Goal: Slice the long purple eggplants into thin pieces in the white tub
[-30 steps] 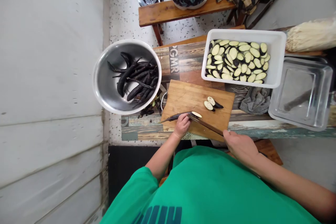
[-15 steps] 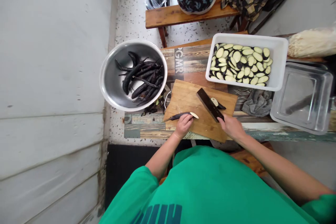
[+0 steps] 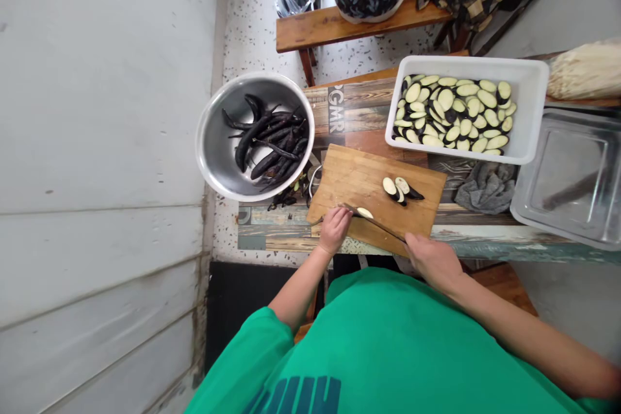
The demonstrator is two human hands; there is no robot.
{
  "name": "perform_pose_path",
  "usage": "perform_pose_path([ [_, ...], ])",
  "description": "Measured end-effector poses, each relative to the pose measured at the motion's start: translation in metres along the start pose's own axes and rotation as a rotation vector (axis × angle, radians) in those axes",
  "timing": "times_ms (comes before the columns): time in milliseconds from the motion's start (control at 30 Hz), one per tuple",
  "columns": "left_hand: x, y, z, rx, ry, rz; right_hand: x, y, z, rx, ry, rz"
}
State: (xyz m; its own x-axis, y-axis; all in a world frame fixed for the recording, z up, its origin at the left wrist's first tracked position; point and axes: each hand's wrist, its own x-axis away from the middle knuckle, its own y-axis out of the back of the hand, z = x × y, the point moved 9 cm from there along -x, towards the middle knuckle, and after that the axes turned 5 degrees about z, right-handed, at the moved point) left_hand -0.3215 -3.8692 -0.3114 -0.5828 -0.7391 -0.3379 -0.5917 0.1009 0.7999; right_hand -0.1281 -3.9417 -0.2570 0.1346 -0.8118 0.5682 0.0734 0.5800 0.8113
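Note:
My left hand (image 3: 334,229) is closed around a dark eggplant (image 3: 317,221) at the left front of the wooden cutting board (image 3: 359,171). Its stem end shows left of the fingers; most of the rest is covered by the hand. In my right hand (image 3: 433,259) is the handle of a cleaver (image 3: 381,226), its blade seen nearly edge-on and set at the cut end of the eggplant, close to my left fingertips. A pale slice (image 3: 365,213) lies against the blade. Farther right on the board rest several cut eggplant pieces (image 3: 402,187).
A metal bowl (image 3: 206,162) of whole eggplants stands at the left. Behind the board, a white tub (image 3: 531,110) holds many slices. A grey cloth (image 3: 486,187) and a clear plastic container (image 3: 567,213) are on the right. Across the table, a person sits on a bench (image 3: 310,31).
The cleaver has moved left from the board's middle to the eggplant and turned edge-on. More cut pieces now show on the right of the board. The whole view has shifted slightly.

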Motion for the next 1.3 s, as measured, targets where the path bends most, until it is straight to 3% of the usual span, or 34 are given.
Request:
perform_pose_path([
  [200,-0.019,-0.014,-0.021,-0.039,-0.027,-0.006,0.014,0.01,0.0,0.08,-0.04,0.068],
  [433,-0.032,-0.014,-0.02,-0.009,0.016,0.064,0.024,0.012,-0.013,0.095,-0.024,0.05],
  [600,-0.03,-0.014,-0.02,0.02,0.041,0.04,0.027,0.005,-0.016,0.088,-0.04,0.139],
  [833,-0.028,-0.014,-0.017,0.055,0.045,-0.021,-0.011,0.002,-0.002,0.059,-0.089,0.233],
  [933,-0.028,-0.011,-0.019,0.07,0.042,-0.051,-0.039,-0.003,0.002,-0.011,-0.068,0.198],
  [1033,-0.027,-0.009,-0.023,0.054,0.02,-0.064,-0.053,-0.007,-0.012,-0.105,-0.097,0.104],
  [1167,-0.019,-0.005,-0.022,-0.008,0.027,-0.068,-0.041,-0.005,-0.047,-0.178,-0.237,-0.03],
  [1300,-0.012,-0.002,-0.013,0.036,0.048,-0.022,-0.024,0.002,-0.054,-0.17,-0.219,-0.089],
])
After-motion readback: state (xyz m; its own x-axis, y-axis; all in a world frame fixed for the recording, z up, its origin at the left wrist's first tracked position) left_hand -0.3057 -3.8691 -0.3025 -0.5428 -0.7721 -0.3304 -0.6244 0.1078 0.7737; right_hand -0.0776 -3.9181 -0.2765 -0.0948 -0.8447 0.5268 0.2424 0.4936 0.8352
